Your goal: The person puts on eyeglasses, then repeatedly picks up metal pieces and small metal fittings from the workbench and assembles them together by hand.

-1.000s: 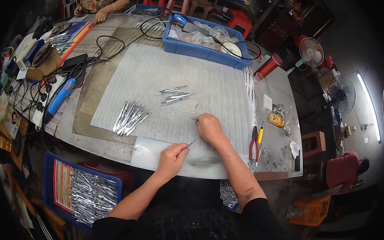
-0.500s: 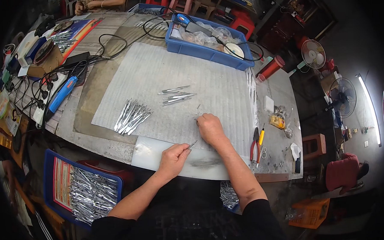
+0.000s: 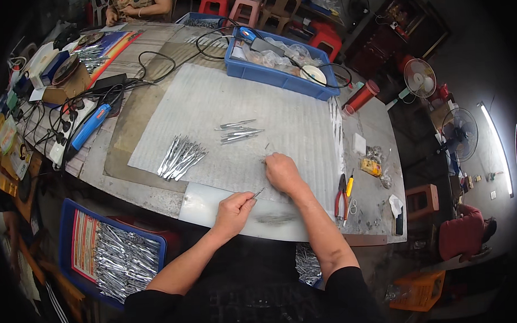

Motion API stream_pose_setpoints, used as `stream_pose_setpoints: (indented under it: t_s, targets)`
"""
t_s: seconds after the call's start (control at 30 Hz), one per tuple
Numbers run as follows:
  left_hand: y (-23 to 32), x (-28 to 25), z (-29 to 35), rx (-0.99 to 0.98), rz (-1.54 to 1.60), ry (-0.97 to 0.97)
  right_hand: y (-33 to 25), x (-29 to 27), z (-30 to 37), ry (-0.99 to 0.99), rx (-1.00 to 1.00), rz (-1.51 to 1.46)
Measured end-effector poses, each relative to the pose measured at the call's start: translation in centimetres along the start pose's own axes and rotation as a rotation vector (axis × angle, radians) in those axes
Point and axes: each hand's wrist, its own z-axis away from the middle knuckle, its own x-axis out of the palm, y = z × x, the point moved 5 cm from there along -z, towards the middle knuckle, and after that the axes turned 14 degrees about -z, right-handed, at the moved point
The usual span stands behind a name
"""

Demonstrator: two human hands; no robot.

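My left hand (image 3: 233,213) is closed in a pinch around a slim silver metal piece (image 3: 259,192), its tip jutting up to the right over the smooth pale plate (image 3: 214,204). Further right, my right hand (image 3: 282,172) rests on the white foam sheet (image 3: 209,94) with its fingertips pressed together; whatever they grip is too small to make out. Just beyond those fingertips lies a tiny dark sliver (image 3: 267,146). A few slim pointed metal pieces (image 3: 238,133) lie mid-sheet. To their left is a denser bundle of similar pieces (image 3: 181,158).
A blue bin (image 3: 278,77) with plastic bags stands at the back. Red-handled pliers (image 3: 341,195) and a yellow-handled tool (image 3: 349,185) lie at right. Cables surround a blue tool (image 3: 91,127) at left. A blue tray (image 3: 70,207) below holds many metal pieces. Another person (image 3: 139,6) sits across.
The whole view has shifted slightly. Both hands keep nearly the same place and grip; the pieces on the sheet lie as before.
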Motion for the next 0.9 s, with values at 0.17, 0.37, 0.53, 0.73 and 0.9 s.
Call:
stream_pose_setpoints:
  t_s: [0.17,0.37,0.53,0.73,0.9]
  targets:
    - [-0.3,-0.1,0.1,-0.027,0.031,-0.005,-0.2,-1.1,1.3,0.107,0.12,-0.223]
    - [-0.4,-0.1,0.1,-0.065,0.073,0.021,-1.9,-2.0,4.2,0.211,0.323,-0.637]
    - [0.9,-0.1,0.2,-0.051,0.074,0.006,-3.5,-1.4,6.8,0.235,0.476,-1.016]
    - [1.0,0.5,0.7,-0.115,0.113,-0.025,-5.3,-1.2,8.0,0.288,0.511,-1.209]
    - [1.4,0.9,1.1,-0.123,0.119,-0.05,-5.3,-1.1,8.7,0.36,0.457,-1.116]
